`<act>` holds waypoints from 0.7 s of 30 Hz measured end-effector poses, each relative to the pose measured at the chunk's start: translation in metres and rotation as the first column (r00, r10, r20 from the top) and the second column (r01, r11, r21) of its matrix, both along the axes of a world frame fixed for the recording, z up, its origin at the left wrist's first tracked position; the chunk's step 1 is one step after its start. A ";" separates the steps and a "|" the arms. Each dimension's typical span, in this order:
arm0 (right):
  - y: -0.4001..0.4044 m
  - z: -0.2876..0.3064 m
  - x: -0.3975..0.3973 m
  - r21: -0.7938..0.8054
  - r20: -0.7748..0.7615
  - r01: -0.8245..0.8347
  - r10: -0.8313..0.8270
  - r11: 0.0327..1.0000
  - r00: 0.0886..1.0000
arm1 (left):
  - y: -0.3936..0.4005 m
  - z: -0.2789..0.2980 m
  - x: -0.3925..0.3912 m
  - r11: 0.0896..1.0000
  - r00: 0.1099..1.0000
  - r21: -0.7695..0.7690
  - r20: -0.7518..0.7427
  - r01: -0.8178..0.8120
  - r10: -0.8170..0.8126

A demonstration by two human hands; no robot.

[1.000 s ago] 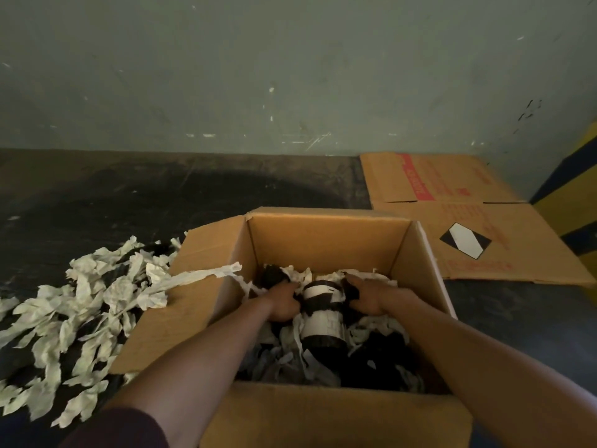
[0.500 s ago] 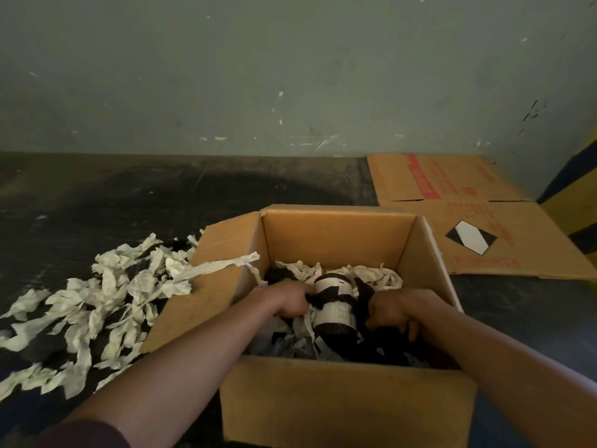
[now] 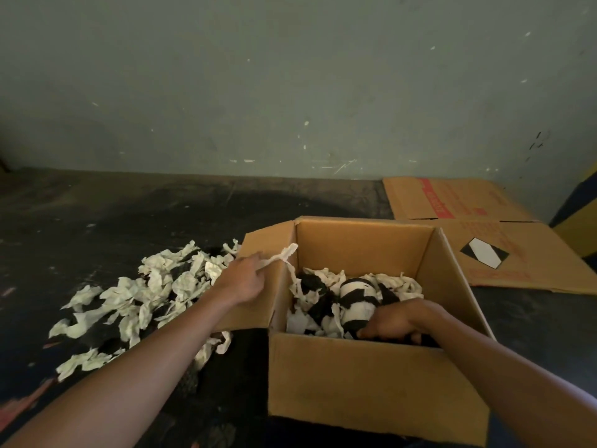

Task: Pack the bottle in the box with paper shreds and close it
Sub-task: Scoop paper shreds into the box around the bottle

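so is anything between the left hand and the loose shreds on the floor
Nothing visible blocks it. The left hand hangs over the box's open left flap, pinching one paper strip; the shred pile lies just left of it.

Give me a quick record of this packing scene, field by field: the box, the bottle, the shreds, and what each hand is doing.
box: open cardboard box, flaps not closed
bottle: lying in the box on shreds, dark with a white label
loose shreds: pile on the floor left of the box
left hand: over the left flap, pinching a paper strip
right hand: inside the box, at the bottle's near end
flat cardboard: on the floor behind the box, to the right
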State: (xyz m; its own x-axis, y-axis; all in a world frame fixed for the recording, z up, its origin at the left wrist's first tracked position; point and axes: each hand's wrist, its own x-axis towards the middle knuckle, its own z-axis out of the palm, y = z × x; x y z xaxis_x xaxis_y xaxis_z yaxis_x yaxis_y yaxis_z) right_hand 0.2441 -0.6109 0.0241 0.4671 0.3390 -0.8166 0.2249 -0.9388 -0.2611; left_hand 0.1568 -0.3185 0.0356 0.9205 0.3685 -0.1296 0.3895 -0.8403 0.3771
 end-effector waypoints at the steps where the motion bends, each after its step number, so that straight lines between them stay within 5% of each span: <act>1: 0.001 0.002 -0.004 0.005 0.009 0.000 0.000 1.000 1.000 | 0.002 -0.003 -0.003 1.000 1.000 -0.012 0.008 -0.007 0.007; 7: 0.000 -0.002 -0.008 0.075 0.117 -0.021 0.012 0.997 0.993 | -0.011 -0.007 -0.006 0.999 0.982 -0.013 0.182 -0.051 0.053; 14: -0.013 -0.002 -0.013 0.149 0.114 -0.005 -0.012 0.989 0.993 | -0.054 0.023 0.012 0.989 0.905 -0.050 0.412 0.138 -0.105; 18: -0.019 -0.002 -0.015 0.186 0.091 0.008 -0.025 0.982 0.995 | -0.089 0.029 0.027 0.952 0.907 -0.142 0.368 0.271 -0.204; 21: -0.023 0.001 -0.016 0.190 0.116 0.000 -0.023 0.982 0.993 | -0.099 0.021 0.036 0.925 0.940 -0.213 0.203 0.315 -0.274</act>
State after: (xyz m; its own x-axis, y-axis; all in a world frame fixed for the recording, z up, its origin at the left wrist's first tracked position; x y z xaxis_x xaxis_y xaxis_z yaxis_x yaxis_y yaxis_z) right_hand 0.2279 -0.6337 0.0256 0.5602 0.4765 -0.6776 0.2538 -0.8774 -0.4072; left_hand 0.1927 -0.4179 0.0568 0.9984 0.0549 -0.0156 0.0527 -0.7842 0.6183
